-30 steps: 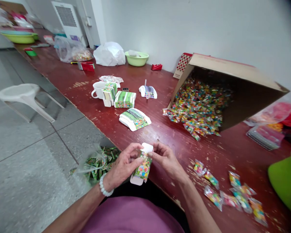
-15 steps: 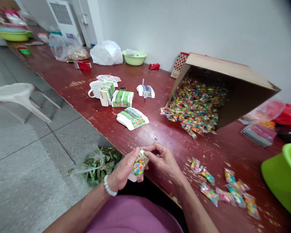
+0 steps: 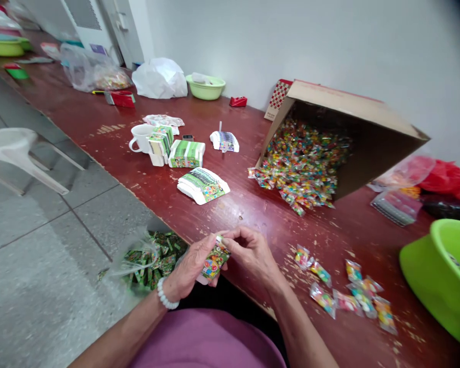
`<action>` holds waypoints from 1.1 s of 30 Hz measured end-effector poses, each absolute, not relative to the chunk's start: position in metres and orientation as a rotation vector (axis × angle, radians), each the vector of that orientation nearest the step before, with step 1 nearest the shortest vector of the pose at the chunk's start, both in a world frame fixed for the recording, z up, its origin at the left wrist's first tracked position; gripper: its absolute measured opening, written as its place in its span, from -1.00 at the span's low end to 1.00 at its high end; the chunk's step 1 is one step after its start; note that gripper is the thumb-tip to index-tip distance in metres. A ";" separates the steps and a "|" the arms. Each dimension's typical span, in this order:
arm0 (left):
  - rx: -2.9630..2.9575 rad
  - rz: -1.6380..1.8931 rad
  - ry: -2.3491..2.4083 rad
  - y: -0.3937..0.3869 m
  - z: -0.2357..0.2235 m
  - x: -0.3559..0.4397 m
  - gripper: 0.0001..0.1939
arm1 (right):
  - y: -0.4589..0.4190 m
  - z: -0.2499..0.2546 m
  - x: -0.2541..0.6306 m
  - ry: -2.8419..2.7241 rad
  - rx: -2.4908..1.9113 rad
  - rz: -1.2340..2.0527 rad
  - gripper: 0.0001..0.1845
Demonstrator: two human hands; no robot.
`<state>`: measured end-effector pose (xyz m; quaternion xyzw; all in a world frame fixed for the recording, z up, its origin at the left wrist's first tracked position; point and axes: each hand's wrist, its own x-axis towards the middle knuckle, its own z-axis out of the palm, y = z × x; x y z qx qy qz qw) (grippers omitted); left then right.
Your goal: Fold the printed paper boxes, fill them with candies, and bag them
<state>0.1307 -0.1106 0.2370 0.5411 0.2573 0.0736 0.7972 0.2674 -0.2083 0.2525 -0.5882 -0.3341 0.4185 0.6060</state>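
The carton (image 3: 215,260) is partly hidden by the left hand (image 3: 189,268); the stool (image 3: 9,143) is cut by the left edge.

We angle our left forearm (image 3: 124,324) in from the lower left and our right forearm (image 3: 297,314) from the lower right, both bare. Our left hand (image 3: 189,263) cups inward, some fingertips showing underneath; our right hand (image 3: 253,253) bends its index finger toward its thumb, near the left.
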 end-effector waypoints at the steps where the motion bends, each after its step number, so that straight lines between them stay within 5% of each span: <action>1: 1.152 0.156 0.558 -0.111 0.236 0.131 -0.39 | -0.211 0.251 0.267 -0.822 -1.370 0.941 -0.74; 9: 1.123 0.161 0.592 -0.115 0.239 0.139 -0.43 | -0.214 0.237 0.273 -1.101 -1.624 0.649 -0.83; 17: 1.049 0.057 0.532 -0.108 0.245 0.123 -0.66 | -0.241 0.232 0.445 -0.404 -2.308 0.125 -0.66; 26: 1.593 -0.268 0.538 -0.071 0.229 0.076 -0.45 | -0.261 0.203 0.476 -0.290 -2.403 0.166 -0.80; 33: 1.835 -0.438 0.539 -0.026 0.234 0.057 -0.73 | -0.252 0.222 0.399 -0.596 -2.006 0.567 -0.52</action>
